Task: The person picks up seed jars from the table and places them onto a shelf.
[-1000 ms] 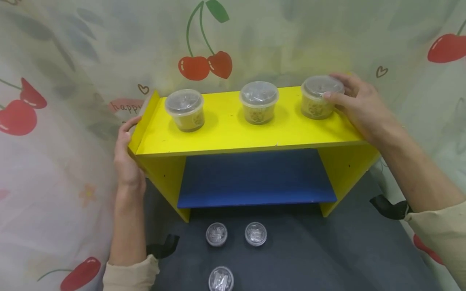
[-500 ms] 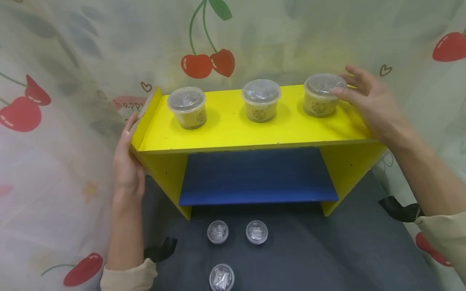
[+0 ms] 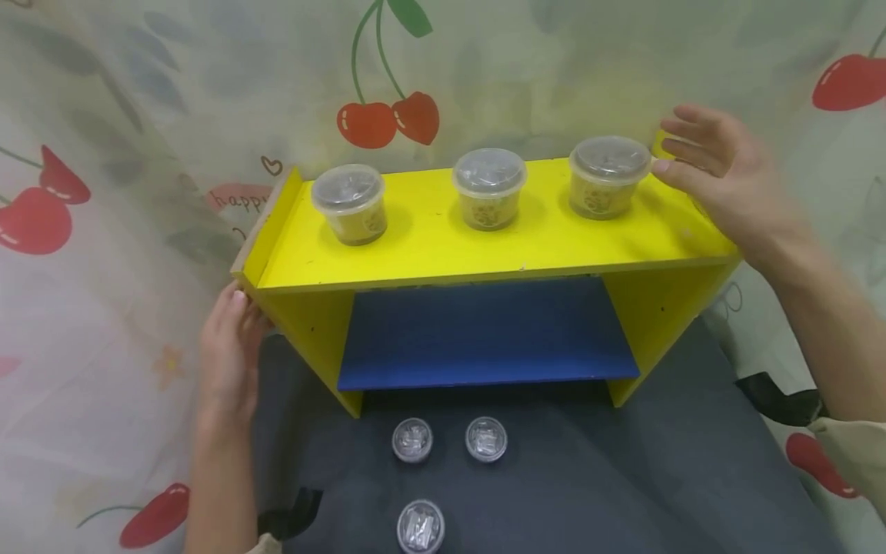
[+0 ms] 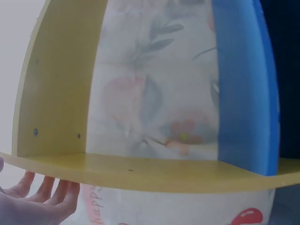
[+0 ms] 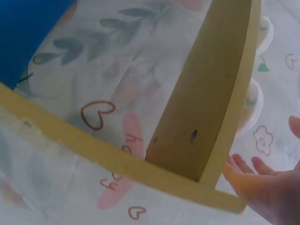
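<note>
A yellow shelf unit (image 3: 415,261) with a blue inner shelf (image 3: 487,335) stands against the printed curtain. Along its top sit three lidded clear plastic tubs: a left tub (image 3: 349,204), a middle tub (image 3: 488,188) and a right tub (image 3: 609,177). My right hand (image 3: 744,185) is just right of the right tub, fingers spread and holding nothing; whether the thumb still touches the rim cannot be told. My left hand (image 3: 230,346) lies along the outside of the left side panel. In the left wrist view, its fingers (image 4: 60,197) reach that panel's edge, relaxed.
On the dark grey cloth (image 3: 567,477) before the unit stand three small lidded tubs: one at the left (image 3: 412,440), another beside it (image 3: 487,439) and a nearer one (image 3: 421,527). A cherry-print curtain (image 3: 554,77) closes in the back and both sides.
My right hand has let go of the right tub and drawn away to the right. My left hand has slid down from the left panel's raised top end. The tubs stay in place.
</note>
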`<state>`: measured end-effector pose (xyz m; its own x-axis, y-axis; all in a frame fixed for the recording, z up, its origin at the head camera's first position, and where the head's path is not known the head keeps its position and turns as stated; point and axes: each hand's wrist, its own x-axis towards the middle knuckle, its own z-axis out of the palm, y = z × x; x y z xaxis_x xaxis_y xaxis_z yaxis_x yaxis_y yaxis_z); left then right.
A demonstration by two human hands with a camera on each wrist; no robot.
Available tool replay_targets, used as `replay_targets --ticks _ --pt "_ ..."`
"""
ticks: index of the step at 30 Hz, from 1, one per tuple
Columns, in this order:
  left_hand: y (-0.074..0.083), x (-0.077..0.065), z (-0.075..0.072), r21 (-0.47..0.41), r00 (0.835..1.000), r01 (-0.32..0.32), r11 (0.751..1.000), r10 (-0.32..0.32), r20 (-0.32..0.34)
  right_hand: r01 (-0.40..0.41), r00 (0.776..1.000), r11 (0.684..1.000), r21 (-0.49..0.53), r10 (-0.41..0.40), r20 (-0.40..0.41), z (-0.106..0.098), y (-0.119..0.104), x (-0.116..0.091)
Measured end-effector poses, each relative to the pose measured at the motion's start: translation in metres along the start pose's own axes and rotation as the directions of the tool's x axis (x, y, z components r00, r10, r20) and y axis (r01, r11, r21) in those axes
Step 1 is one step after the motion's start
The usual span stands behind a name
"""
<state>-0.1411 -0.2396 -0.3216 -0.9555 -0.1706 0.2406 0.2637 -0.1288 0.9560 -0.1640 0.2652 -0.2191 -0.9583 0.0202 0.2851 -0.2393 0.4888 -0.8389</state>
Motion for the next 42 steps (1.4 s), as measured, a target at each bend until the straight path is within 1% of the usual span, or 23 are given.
replay_targets --ticks 3,5,6,7,10,11,12,13,17,20,22,25,27,29,31,36,39,42 --pt "-0.004 -0.006 -0.004 0.096 0.999 0.027 0.995 -0.025 -0.024 0.015 0.999 0.999 -0.039 -0.016 -0.041 -0.003 0.0 -0.002" --pt "-0.007 -0.011 -0.006 0.182 0.998 0.042 0.982 -0.034 -0.046 0.014 0.998 0.997 -0.071 -0.018 -0.065 -0.005 0.0 -0.003" --pt "-0.009 -0.013 -0.007 0.236 0.998 0.053 0.97 -0.04 -0.058 0.013 0.997 0.996 -0.089 -0.02 -0.076 -0.006 0.0 -0.004" --pt "-0.01 -0.015 -0.008 0.3 0.997 0.058 0.952 -0.04 -0.067 0.012 0.996 0.995 -0.097 -0.02 -0.082 -0.007 0.001 -0.004" --pt "-0.016 -0.022 -0.011 0.452 0.996 0.052 0.891 -0.015 -0.084 0.009 0.995 0.992 -0.125 -0.021 -0.096 -0.009 0.003 -0.006" --pt "-0.018 -0.025 -0.012 0.488 0.996 0.047 0.872 -0.005 -0.087 0.007 0.995 0.991 -0.131 -0.021 -0.1 -0.01 0.004 -0.007" --pt "-0.021 -0.027 -0.013 0.507 0.996 0.037 0.861 0.009 -0.088 0.004 0.994 0.991 -0.137 -0.018 -0.107 -0.012 0.005 -0.007" --pt "-0.024 -0.029 -0.014 0.514 0.996 0.028 0.858 0.022 -0.091 0.002 0.993 0.989 -0.145 -0.019 -0.114 -0.013 0.006 -0.008" --pt "-0.037 -0.039 -0.019 0.487 0.992 -0.012 0.873 0.071 -0.105 -0.012 0.989 0.985 -0.17 -0.014 -0.147 -0.017 0.011 -0.01" --pt "-0.049 -0.049 -0.024 0.478 0.988 -0.025 0.878 0.093 -0.119 -0.024 0.987 0.983 -0.18 -0.005 -0.159 -0.018 0.016 -0.013" --pt "-0.056 -0.056 -0.027 0.486 0.988 -0.023 0.874 0.095 -0.124 -0.031 0.987 0.985 -0.171 0.004 -0.159 -0.019 0.02 -0.015" --pt "-0.066 -0.065 -0.029 0.49 0.991 -0.002 0.872 0.066 -0.114 -0.037 0.988 0.988 -0.153 0.013 -0.155 -0.018 0.026 -0.018" --pt "-0.071 -0.07 -0.029 0.498 0.995 0.013 0.867 0.037 -0.091 -0.039 0.988 0.989 -0.145 0.017 -0.155 -0.018 0.03 -0.02" --pt "-0.074 -0.075 -0.027 0.494 0.998 0.034 0.869 0.001 -0.07 -0.046 0.987 0.988 -0.144 0.023 -0.158 -0.017 0.033 -0.022" --pt "-0.078 -0.079 -0.025 0.469 0.998 0.053 0.882 -0.033 -0.051 -0.059 0.986 0.987 -0.147 0.035 -0.161 -0.017 0.036 -0.024" --pt "-0.088 -0.09 -0.021 0.396 0.995 0.093 0.914 -0.102 0.001 -0.084 0.988 0.988 -0.132 0.066 -0.136 -0.016 0.044 -0.027" --pt "-0.096 -0.097 -0.016 0.399 0.992 0.1 0.912 -0.123 0.032 -0.083 0.99 0.991 -0.107 0.07 -0.123 -0.017 0.05 -0.029" --pt "-0.102 -0.103 -0.011 0.384 0.99 0.088 0.919 -0.124 0.069 -0.085 0.989 0.993 -0.085 0.074 -0.125 -0.019 0.055 -0.032"
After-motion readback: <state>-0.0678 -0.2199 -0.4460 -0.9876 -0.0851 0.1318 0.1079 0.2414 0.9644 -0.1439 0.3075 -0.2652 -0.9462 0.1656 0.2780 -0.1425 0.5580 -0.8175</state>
